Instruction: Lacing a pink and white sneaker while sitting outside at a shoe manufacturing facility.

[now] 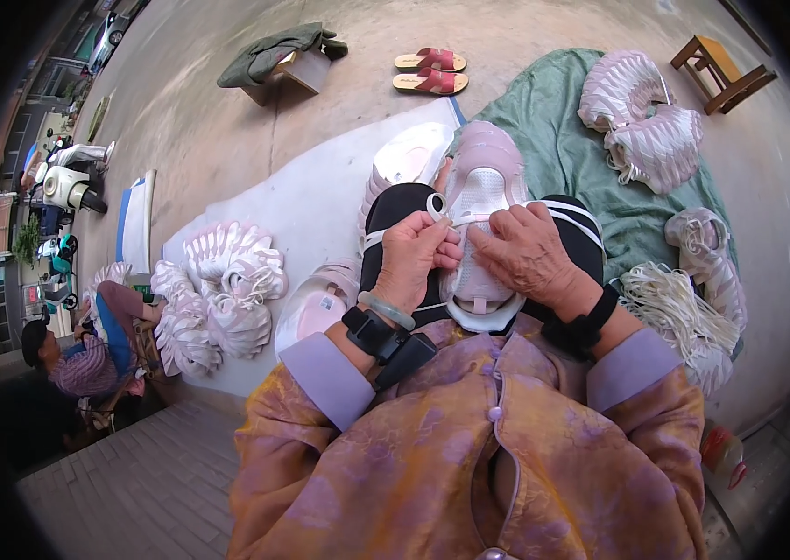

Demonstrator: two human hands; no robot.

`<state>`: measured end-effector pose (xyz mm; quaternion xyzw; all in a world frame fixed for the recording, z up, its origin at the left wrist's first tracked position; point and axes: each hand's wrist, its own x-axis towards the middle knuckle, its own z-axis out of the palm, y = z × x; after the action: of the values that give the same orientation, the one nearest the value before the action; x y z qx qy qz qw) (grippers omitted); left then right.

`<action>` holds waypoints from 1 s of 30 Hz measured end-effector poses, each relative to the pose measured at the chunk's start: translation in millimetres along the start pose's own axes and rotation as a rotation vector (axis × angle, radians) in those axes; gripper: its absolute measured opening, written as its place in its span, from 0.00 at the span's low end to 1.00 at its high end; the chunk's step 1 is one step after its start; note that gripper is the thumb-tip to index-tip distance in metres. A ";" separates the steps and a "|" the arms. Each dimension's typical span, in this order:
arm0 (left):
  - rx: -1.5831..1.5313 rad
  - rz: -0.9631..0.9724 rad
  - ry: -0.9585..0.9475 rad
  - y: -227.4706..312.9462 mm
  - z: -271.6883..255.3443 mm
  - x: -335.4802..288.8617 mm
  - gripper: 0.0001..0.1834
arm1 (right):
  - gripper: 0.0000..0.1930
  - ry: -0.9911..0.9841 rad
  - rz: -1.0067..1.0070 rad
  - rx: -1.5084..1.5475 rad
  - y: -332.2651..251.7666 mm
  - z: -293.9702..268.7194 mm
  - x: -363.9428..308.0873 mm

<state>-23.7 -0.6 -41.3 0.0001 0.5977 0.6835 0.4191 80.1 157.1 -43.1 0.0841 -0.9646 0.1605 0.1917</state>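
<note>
The left hand (414, 261) pinches thumb against fingers at the near side of the tongue, with a small loop of white lace (430, 207) standing up above the pinch. The right hand (530, 257) curls its bent fingers down onto the laced front of the same pale pink and white shoe (486, 185); whether those fingertips grip a strand or only press, I cannot tell, as the knuckles hide them. The shoe lies between the person's black-clad knees (402, 199), sole away from view. Both wrists wear black straps, and the left one also a pale bangle (386, 311). Just left of the lap, a pale shoe (320, 303) rests on a white sheet (292, 173), near a cluster of bundled shoes (227, 289). On the right, a green cloth (544, 107) bears a curved bundle of shoes (652, 131), while a heap of white laces (675, 303) lies closer to the right arm. Farther out are red sandals (432, 79), a box (294, 77) draped with a dark green garment (274, 51), a wooden stool (717, 73), and, at far left, a seated person (87, 373).
</note>
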 end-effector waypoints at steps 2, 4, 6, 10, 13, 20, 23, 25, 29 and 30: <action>0.004 0.011 0.011 -0.4 -0.5 0.4 0.07 | 0.13 -0.026 -0.013 -0.027 1.0 -0.9 0.9; 0.295 0.049 -0.014 0.5 -3.0 -0.5 0.07 | 0.15 -0.024 -0.019 -0.025 1.1 -0.3 -0.2; 0.409 0.106 0.035 -1.6 -1.5 -2.7 0.08 | 0.16 -0.013 -0.016 -0.031 1.3 0.5 -0.6; 0.620 0.325 0.128 -11.5 1.1 2.3 0.09 | 0.20 -0.002 0.013 -0.040 1.4 0.7 -0.2; 0.607 0.503 0.212 -23.2 -2.1 20.0 0.08 | 0.21 0.016 0.052 -0.001 -0.4 1.2 1.2; 0.707 0.444 0.190 -23.2 -3.5 28.5 0.10 | 0.23 0.005 0.065 0.033 1.2 0.7 0.0; 0.715 0.469 0.178 -24.7 -4.0 30.4 0.10 | 0.23 0.007 0.081 0.036 0.9 0.8 -0.4; 0.772 0.495 0.202 -24.8 -3.7 30.9 0.09 | 0.23 0.003 0.087 0.046 1.1 1.5 -0.8; 0.891 0.547 0.213 -16.7 1.3 29.6 0.07 | 0.23 0.019 0.086 0.058 1.1 3.7 -2.0; 0.982 0.707 0.171 -13.0 4.9 31.3 0.05 | 0.23 0.014 0.096 0.063 0.8 3.4 -1.6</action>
<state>-34.1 20.5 -66.2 0.3365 0.8383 0.4234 0.0685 80.2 156.9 -46.9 0.0424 -0.9606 0.2002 0.1879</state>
